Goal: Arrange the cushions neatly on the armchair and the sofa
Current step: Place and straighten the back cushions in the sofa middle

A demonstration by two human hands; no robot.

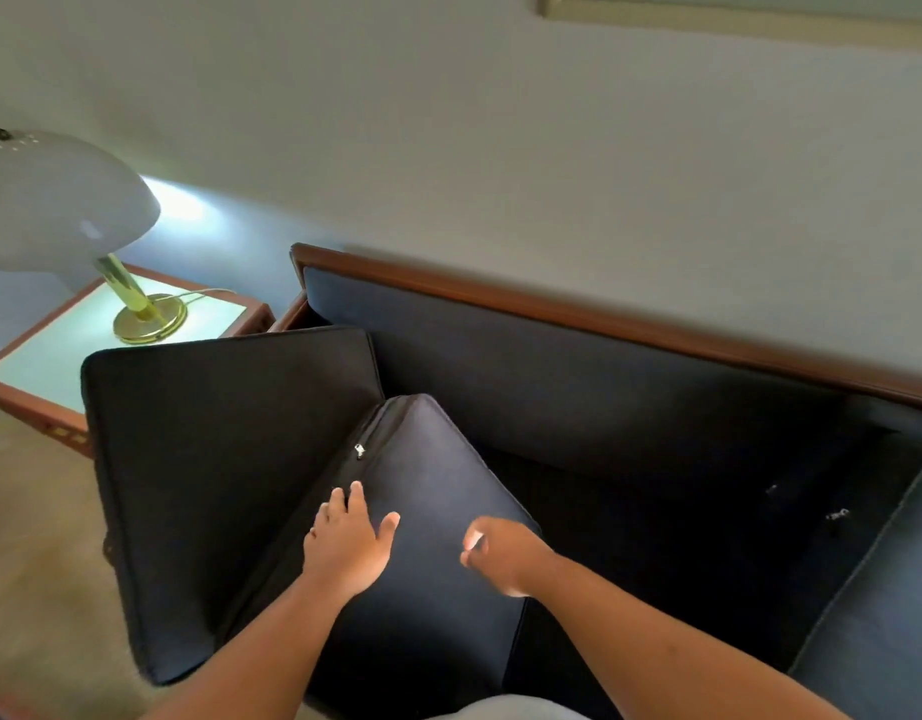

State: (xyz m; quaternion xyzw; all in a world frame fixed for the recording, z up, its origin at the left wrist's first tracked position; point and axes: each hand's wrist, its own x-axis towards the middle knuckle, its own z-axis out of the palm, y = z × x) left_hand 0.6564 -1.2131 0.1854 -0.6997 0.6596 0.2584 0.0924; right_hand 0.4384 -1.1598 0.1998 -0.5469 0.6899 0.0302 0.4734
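Left hand [347, 548] flat on cushion [438, 589]; right hand [500, 556] curled, grip unclear; sofa [578, 376] against grey wall [500, 148].

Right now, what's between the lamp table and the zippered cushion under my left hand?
In the head view, a large dark cushion fills the stretch between the lamp table and the zippered cushion.

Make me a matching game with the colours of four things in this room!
Things:
1. lamp base
2. lamp shade
3. zipped cushion
4. sofa rail

Colours:
A. reddish brown
B. gold
C. white
D. very dark, almost black

Pairs: 1-B, 2-C, 3-D, 4-A
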